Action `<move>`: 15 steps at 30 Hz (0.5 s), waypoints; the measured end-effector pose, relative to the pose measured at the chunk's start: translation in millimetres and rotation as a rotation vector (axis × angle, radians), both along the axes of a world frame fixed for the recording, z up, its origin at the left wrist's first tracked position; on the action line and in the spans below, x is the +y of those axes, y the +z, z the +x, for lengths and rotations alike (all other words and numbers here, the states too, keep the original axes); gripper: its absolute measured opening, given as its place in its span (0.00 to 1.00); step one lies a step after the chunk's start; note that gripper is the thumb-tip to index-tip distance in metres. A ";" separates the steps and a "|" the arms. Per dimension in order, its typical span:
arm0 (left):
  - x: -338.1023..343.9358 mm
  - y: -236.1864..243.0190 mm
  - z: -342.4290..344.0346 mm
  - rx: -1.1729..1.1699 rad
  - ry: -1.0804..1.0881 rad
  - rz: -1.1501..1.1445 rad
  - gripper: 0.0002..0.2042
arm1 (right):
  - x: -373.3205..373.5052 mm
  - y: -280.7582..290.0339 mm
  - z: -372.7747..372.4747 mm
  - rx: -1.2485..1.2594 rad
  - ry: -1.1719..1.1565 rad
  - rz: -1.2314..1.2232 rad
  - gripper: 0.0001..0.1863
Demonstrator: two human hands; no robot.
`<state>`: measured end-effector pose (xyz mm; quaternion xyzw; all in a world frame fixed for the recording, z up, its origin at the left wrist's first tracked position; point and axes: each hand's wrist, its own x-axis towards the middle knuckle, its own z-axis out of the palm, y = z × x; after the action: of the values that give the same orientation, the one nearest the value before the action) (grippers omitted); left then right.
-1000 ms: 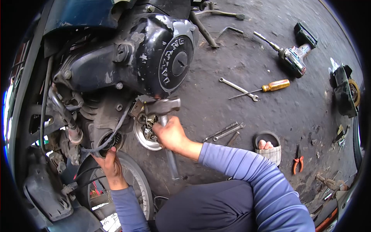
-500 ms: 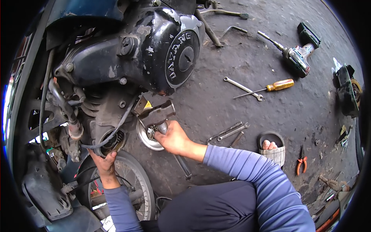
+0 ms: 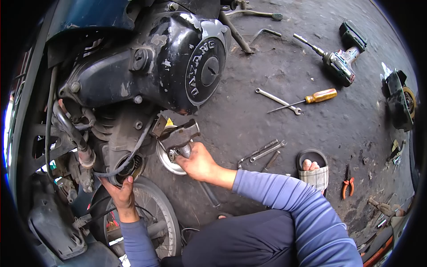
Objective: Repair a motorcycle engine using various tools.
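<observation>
My right hand (image 3: 201, 163) is wrapped round a hammer (image 3: 180, 133). Its worn steel head lies above my fist, and a metal handle runs down behind my hand. By my thumb is a small round metal part (image 3: 172, 155), over a shiny round dish (image 3: 165, 165); whether I touch that part is unclear. Lower left, my left hand (image 3: 123, 196) cups the round open end of the engine's cylinder head (image 3: 133, 167), thumb on the right, other fingers partly hidden behind. A grey cable (image 3: 138, 149) curves across the opening.
The black engine cover (image 3: 191, 62) overhangs at upper left; a spoked wheel (image 3: 167, 213) stands below. On the dark floor lie a screwdriver (image 3: 320, 96), a wrench (image 3: 278, 101), a cordless drill (image 3: 340, 66), more wrenches (image 3: 269, 151) and pliers (image 3: 348, 184). My sandalled foot (image 3: 312, 167) is at right.
The hammer head has dropped slightly and tilted, its right end lower than before. My left hand stays at the cylinder head, and the whole view has shifted a little.
</observation>
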<state>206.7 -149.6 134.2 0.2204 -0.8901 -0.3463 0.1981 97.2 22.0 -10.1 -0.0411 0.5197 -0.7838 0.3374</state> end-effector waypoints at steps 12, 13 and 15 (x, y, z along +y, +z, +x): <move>13.0 -2.9 -8.3 0.109 0.099 0.244 0.45 | 11.0 1.0 -21.8 -0.423 0.289 0.114 0.13; 12.5 -0.8 -11.2 0.115 0.063 0.227 0.45 | 9.6 -2.1 -17.7 -0.187 0.275 0.128 0.12; 12.4 -2.2 -14.7 0.117 0.020 0.225 0.45 | 2.2 -29.1 1.0 0.081 0.058 0.056 0.11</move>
<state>192.0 -137.2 132.0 0.2293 -0.8303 -0.4542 0.2274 98.2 24.2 -39.2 -0.0783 0.5530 -0.7568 0.3396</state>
